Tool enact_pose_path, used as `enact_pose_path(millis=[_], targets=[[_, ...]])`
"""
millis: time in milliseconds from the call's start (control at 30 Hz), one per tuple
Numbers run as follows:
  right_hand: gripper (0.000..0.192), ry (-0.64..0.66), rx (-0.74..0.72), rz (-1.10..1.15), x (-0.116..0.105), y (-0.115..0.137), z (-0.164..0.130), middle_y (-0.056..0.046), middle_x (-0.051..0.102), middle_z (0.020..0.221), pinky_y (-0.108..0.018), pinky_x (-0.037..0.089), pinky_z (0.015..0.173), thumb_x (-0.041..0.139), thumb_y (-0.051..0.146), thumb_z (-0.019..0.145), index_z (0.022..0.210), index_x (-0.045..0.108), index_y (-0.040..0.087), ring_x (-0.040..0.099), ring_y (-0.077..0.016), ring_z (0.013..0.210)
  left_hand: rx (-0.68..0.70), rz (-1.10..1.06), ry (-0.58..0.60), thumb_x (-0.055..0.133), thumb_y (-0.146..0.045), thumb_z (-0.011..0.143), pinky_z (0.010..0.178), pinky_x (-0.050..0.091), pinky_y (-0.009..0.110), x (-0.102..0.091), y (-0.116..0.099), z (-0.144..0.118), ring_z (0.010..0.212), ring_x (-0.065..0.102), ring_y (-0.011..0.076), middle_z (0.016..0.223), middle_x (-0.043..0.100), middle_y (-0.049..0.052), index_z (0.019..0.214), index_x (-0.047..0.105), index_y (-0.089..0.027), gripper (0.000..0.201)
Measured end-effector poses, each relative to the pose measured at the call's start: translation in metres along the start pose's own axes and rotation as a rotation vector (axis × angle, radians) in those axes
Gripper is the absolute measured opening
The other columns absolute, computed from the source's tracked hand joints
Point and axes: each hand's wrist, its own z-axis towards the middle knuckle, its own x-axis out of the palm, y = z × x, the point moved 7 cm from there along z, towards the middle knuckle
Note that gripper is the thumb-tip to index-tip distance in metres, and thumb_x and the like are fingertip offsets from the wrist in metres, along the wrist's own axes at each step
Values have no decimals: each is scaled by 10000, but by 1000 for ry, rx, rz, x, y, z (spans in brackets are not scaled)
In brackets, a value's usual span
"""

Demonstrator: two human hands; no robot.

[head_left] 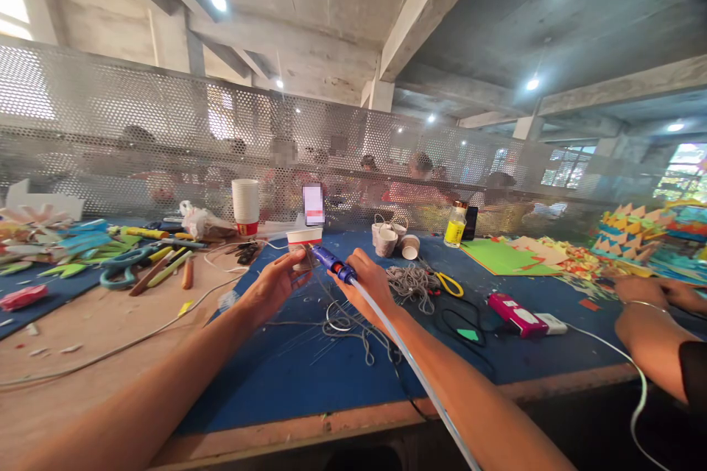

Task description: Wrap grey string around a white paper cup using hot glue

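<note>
Cup (303, 241) of paper, light, thin-walled, crushable: left hand (275, 283) clamped round its side, held above blue mat (287, 375); grip best kept gentle, low on wall. Right hand (369, 281) closed on blue glue gun (330, 262), rigid, nozzle at cup; clear stick (409, 360) trails behind.

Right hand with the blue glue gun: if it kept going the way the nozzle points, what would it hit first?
The right hand aims the glue gun up-left at the paper cup in the left hand. The cup would be met first; the nozzle looks almost on it, though depth is unclear.
</note>
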Motion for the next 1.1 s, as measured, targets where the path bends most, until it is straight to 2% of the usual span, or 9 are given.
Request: enact_pose_path(millis=[400, 1100], targets=[[204, 10, 8, 9, -3, 1, 1, -17, 628, 929, -232, 368, 603, 669, 381, 969, 875, 595, 215, 608, -133, 725, 5, 1, 10, 779, -241, 846, 829, 557, 297, 2, -1, -2, 906, 732, 193, 1104, 788, 91, 1076, 762, -181, 239], [223, -11, 30, 26, -2, 0, 1, -12, 631, 924, -237, 357, 587, 674, 385, 965, 856, 579, 216, 611, -129, 716, -14, -21, 40, 765, -244, 864, 817, 563, 273, 1, 2, 0, 899, 732, 173, 1071, 800, 64, 1082, 766, -196, 223]])
